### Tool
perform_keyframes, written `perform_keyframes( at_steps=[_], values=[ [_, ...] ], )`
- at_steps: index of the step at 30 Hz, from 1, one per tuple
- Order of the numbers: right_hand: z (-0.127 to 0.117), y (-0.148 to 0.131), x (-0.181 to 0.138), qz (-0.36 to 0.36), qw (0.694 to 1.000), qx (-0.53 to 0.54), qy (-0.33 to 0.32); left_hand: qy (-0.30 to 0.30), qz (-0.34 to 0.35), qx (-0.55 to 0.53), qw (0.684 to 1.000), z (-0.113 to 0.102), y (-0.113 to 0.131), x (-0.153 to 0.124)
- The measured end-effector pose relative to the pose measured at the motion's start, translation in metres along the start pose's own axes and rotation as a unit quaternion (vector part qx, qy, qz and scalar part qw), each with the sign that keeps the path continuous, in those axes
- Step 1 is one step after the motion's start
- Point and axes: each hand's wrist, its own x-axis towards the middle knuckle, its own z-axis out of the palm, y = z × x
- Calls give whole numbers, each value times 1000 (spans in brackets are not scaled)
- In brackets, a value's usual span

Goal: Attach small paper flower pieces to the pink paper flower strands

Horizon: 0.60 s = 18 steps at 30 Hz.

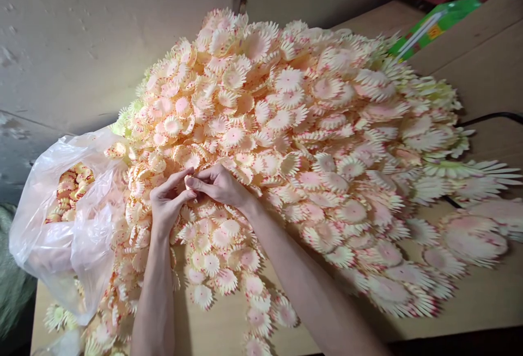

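Observation:
Close together over the front left of a big heap of flower-shaped petal discs (286, 119), my two hands meet at the fingertips. The discs are cream with pale pink middles, fringed edges and pink-red specks. My left hand (166, 201) is closed, its thumb and fingers brought together. Beside it my right hand (219, 186) pinches with thumb and forefinger. Something small and pale may be between the fingertips, but the fingers hide what it is. Below my hands, more loose petal discs (220, 236) trail over the tabletop towards me.
A translucent plastic bag (44, 182) at the left holds curled, red-edged petal pieces (73, 187). A green packet (437, 24) lies at the back right by a brown cardboard panel (482, 45). A dark cable (498, 116) runs in from the right. Behind the heap rises a pale wall (110, 29).

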Motion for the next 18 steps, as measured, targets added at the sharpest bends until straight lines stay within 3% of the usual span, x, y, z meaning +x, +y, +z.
perform_keyframes(
  at_steps=[9, 18],
  values=[
    [2, -1, 1, 45, 996, 58, -42, 86, 16, 18, 996, 1, 0, 0],
    [1, -3, 0, 27, 992, 112, -44, -12, 66, 9, 998, -2, -1, 4]
  ],
)
